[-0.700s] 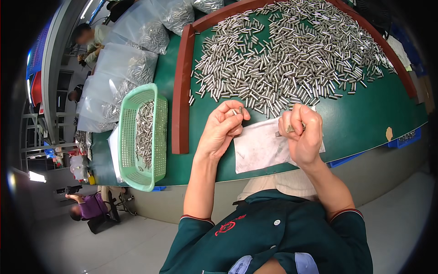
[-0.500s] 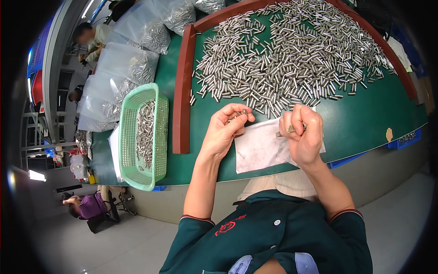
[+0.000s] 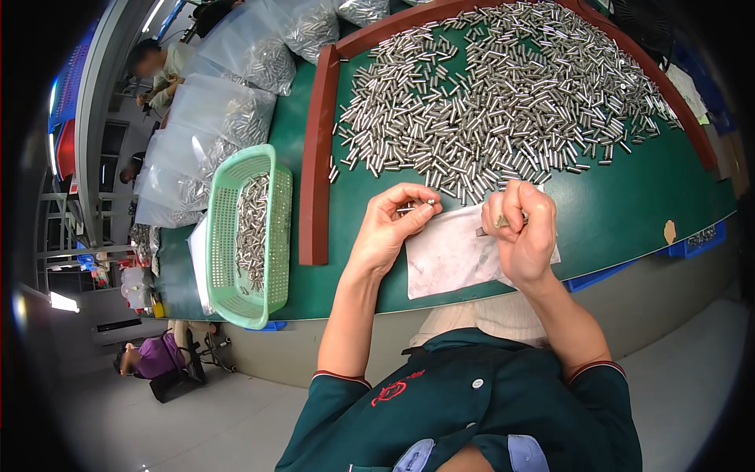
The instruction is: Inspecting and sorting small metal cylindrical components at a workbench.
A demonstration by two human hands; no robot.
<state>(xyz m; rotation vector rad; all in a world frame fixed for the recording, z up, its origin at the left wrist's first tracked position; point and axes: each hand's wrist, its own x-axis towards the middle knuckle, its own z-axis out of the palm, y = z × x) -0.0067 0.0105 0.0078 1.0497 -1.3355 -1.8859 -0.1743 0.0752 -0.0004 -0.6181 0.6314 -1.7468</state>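
Your left hand (image 3: 391,224) grips a small metal pin (image 3: 430,202) between thumb and fingertips, above the table (image 3: 613,212) near the white cloth (image 3: 452,259); a light, steady pinch should control it best. Your right hand (image 3: 525,236) is closed, probably around a slim dark object (image 3: 480,232), mostly hidden.

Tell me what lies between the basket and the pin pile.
In the head view, a red bar and some green table lie between the basket and pin pile.
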